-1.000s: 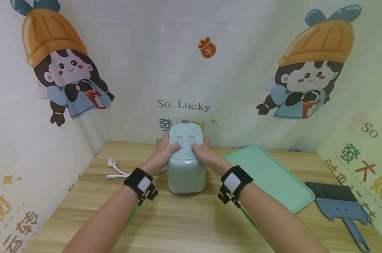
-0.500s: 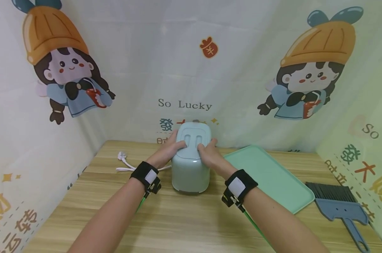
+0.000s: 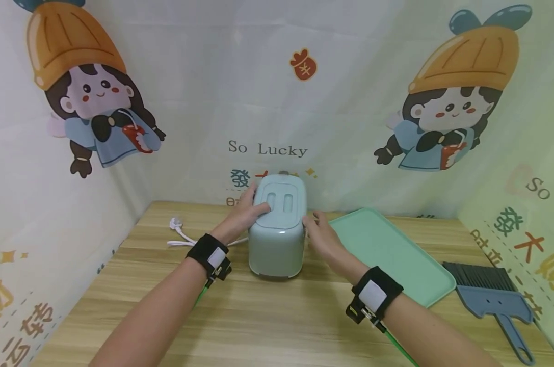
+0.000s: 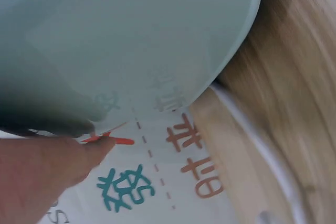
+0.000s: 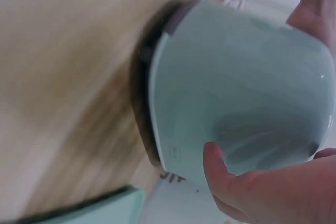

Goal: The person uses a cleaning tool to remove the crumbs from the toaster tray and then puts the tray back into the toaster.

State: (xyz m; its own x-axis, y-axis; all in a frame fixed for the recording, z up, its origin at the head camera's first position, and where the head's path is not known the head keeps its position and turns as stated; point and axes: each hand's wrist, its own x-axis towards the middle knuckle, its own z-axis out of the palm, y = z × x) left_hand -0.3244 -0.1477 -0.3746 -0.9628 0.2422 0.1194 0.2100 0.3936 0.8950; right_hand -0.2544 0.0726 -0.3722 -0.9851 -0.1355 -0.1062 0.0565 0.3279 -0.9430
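A pale green toaster [image 3: 277, 252] with a rounded body and a lid stands on the wooden table, two oval recesses in its top. My left hand [image 3: 241, 215] holds its upper left side, thumb on the lid by the left recess and fingers down the far side. In the left wrist view the toaster's glossy wall [image 4: 131, 35] fills the upper part, with part of the left hand [image 4: 47, 171] at its edge. My right hand [image 3: 326, 239] is at the upper right edge, fingers loosely bent. In the right wrist view, a fingertip of the right hand [image 5: 273, 187] overlaps the toaster's side [image 5: 231, 82].
The white power cord [image 3: 185, 239] and its plug lie to the left. On the right, a mint green tray [image 3: 391, 255] lies close to the right forearm. Farther right is a blue brush [image 3: 494, 303] with dark bristles. A printed cloth [image 3: 203, 102] hangs behind the table.
The toaster has shifted right and turned slightly, its cord dragged along. My right thumb has come off the lid, and that hand has drawn back to the right. The left hand keeps its hold.
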